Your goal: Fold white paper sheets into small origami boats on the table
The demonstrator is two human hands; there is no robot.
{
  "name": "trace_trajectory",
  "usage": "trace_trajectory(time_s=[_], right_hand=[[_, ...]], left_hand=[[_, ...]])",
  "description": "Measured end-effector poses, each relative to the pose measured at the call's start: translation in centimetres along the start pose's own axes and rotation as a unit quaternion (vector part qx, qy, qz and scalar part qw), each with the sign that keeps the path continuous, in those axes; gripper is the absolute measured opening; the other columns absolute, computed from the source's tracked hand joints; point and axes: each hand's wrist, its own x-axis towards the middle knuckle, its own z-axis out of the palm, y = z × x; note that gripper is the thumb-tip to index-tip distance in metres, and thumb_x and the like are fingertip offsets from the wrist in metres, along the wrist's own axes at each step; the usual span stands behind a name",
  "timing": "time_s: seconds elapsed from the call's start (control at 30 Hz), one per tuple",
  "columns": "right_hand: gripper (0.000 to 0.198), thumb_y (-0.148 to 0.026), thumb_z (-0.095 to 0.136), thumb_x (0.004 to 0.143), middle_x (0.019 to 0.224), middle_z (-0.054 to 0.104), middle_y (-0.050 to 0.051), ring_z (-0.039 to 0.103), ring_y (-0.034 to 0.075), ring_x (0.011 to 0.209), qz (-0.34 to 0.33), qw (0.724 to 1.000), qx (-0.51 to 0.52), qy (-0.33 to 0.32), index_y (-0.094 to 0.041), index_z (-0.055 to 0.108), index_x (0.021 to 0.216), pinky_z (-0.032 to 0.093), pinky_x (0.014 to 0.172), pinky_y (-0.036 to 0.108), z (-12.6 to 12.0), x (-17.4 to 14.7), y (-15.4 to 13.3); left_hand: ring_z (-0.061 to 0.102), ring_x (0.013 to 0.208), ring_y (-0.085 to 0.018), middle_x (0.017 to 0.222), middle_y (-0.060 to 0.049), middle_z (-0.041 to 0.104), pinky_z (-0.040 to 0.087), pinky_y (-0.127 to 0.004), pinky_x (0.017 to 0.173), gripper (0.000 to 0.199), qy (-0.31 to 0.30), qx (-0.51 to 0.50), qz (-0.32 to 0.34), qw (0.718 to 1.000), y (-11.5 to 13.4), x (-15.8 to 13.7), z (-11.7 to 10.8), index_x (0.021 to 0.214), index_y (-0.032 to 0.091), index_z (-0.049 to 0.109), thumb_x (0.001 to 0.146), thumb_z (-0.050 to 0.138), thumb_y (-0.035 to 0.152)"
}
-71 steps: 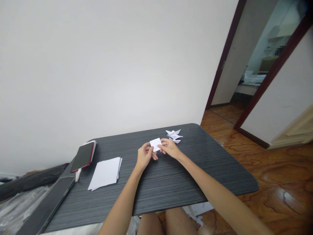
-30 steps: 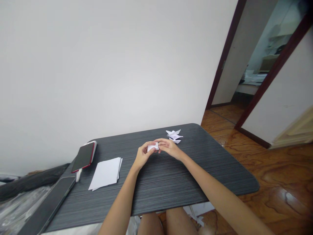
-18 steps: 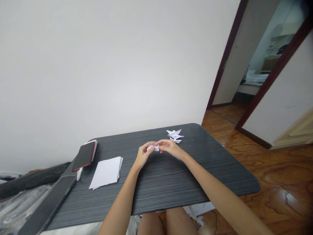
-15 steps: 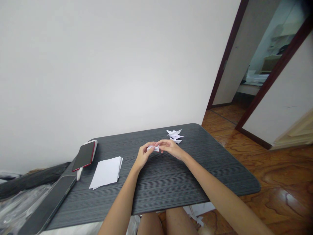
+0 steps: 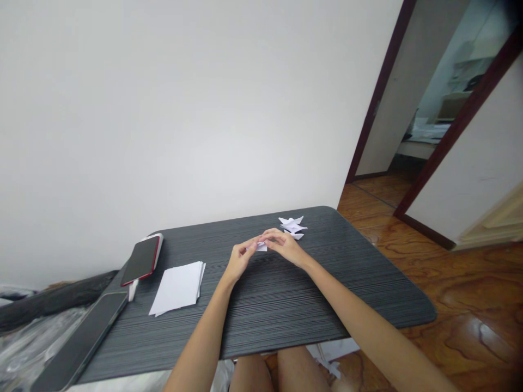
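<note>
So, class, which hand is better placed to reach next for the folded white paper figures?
Probably the right hand: the folded white paper figures lie just beyond it, while the left hand is farther off. Both hold one small white paper piece.

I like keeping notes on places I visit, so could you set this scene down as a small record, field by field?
Left hand: holding a small folded white paper
Right hand: holding the same paper
Beyond the right hand: pointed, folded white paper shapes
Left of the hands: stack of white sheets, edges slightly misaligned
Farther left: dark-faced device with a red edge; long dark slab
Surface: dark striped table
Unclear: the held paper's folds, mostly covered
</note>
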Motion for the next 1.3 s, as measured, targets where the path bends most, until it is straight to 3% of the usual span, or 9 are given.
trace_trajectory(time_s=[0.2, 0.43, 0.67, 0.83, 1.03, 1.13, 1.3], right_hand=[[0.021, -0.031, 0.06, 0.07, 0.099, 0.051, 0.006, 0.05, 0.018, 0.096, 0.007, 1.0, 0.007, -0.018, -0.02, 0.065, 0.087, 0.046, 0.077, 0.03, 0.0, -0.1, -0.4], [0.02, -0.029, 0.063, 0.068, 0.097, 0.049, 0.006, 0.052, 0.016, 0.09, 0.012, 1.0, 0.013, -0.017, -0.019, 0.065, 0.085, 0.047, 0.073, 0.028, 0.1, -0.1, -0.3], [0.018, -0.028, 0.061, 0.069, 0.095, 0.051, 0.006, 0.051, 0.017, 0.093, -0.006, 0.999, 0.024, -0.029, -0.019, 0.065, 0.084, 0.047, 0.074, 0.029, 0.0, -0.1, -0.5], [0.017, -0.026, 0.062, 0.069, 0.098, 0.046, 0.005, 0.051, 0.014, 0.086, -0.021, 0.998, 0.03, -0.045, -0.02, 0.065, 0.084, 0.047, 0.071, 0.026, 0.1, -0.2, -0.2], [0.016, -0.022, 0.061, 0.07, 0.098, 0.045, 0.004, 0.05, 0.014, 0.09, -0.046, 0.998, 0.031, -0.041, -0.021, 0.065, 0.085, 0.047, 0.07, 0.025, 0.2, -0.1, -0.1], [0.015, -0.023, 0.06, 0.071, 0.098, 0.045, 0.004, 0.051, 0.013, 0.086, -0.041, 0.998, 0.029, -0.041, -0.021, 0.065, 0.085, 0.047, 0.068, 0.025, 0.2, -0.1, -0.2], [0.016, -0.025, 0.06, 0.071, 0.094, 0.046, 0.004, 0.051, 0.013, 0.084, -0.039, 0.999, 0.0, -0.038, -0.021, 0.065, 0.085, 0.046, 0.067, 0.025, 0.0, -0.2, -0.2]], left_hand=[[0.046, 0.111, -0.026, 0.112, -0.01, 0.058, 0.034, -0.041, 0.095, 0.033, -0.005, -0.025, 0.007, 1.0, -0.2, 0.0, 0.1, 0.091, 0.014, 0.066, 0.074, 0.053, 0.038], [0.052, 0.105, -0.026, 0.107, -0.009, 0.061, 0.037, -0.041, 0.092, 0.033, -0.004, 0.03, 0.023, 0.999, -0.4, 0.1, -0.2, 0.081, 0.014, 0.069, 0.078, 0.047, 0.038], [0.049, 0.108, -0.024, 0.112, -0.01, 0.058, 0.033, -0.039, 0.096, 0.031, -0.007, 0.053, 0.04, 0.998, 0.4, 0.0, -0.1, 0.097, 0.014, 0.064, 0.077, 0.05, 0.034], [0.045, 0.112, -0.024, 0.121, -0.011, 0.05, 0.033, -0.038, 0.095, 0.042, 0.004, 0.047, 0.053, 0.997, 0.6, 0.1, 0.0, 0.112, 0.016, 0.053, 0.073, 0.057, 0.029], [0.045, 0.111, -0.025, 0.126, -0.013, 0.043, 0.039, -0.035, 0.09, 0.052, 0.062, 0.036, 0.048, 0.996, 0.1, 0.3, 0.1, 0.116, 0.014, 0.049, 0.067, 0.063, 0.029], [0.053, 0.102, -0.025, 0.119, -0.014, 0.051, 0.041, -0.037, 0.088, 0.052, 0.05, 0.021, 0.012, 0.998, 0.1, 0.2, 0.2, 0.115, 0.013, 0.05, 0.068, 0.061, 0.032], [0.045, 0.112, -0.026, 0.12, -0.013, 0.051, 0.033, -0.04, 0.096, 0.045, 0.012, 0.013, 0.017, 1.0, 0.3, 0.1, 0.1, 0.11, 0.013, 0.055, 0.07, 0.059, 0.033]])
